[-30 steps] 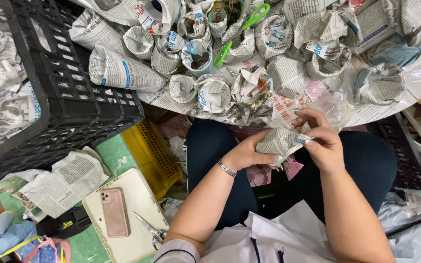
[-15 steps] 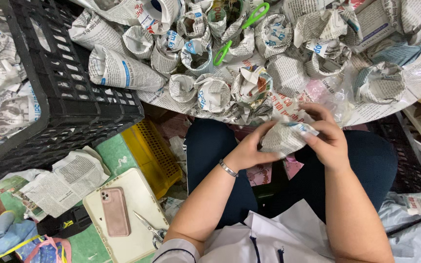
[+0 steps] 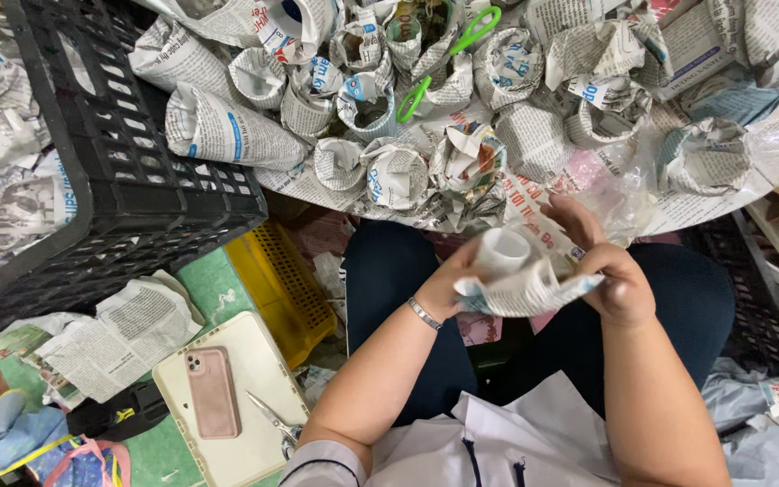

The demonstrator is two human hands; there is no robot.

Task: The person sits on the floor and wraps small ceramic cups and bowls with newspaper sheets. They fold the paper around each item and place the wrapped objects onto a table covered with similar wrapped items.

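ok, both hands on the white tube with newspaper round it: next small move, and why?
Probably fold the loose paper edge in over the tube's end. The white cylindrical tube sticks out above the newspaper sheet wrapped round it, the left hand and right hand grip either side, and a paper corner juts out rightward.

single head camera, looking steeply down, close over the lap and hands; table edge [image 3: 723,203] at top

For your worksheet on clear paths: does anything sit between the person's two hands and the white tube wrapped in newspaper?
Nothing visible does. The left hand and right hand already grip the newspaper sheet wrapped around the white cylindrical tube, one on each side, above the lap. Only the paper itself lies between palms and tube.
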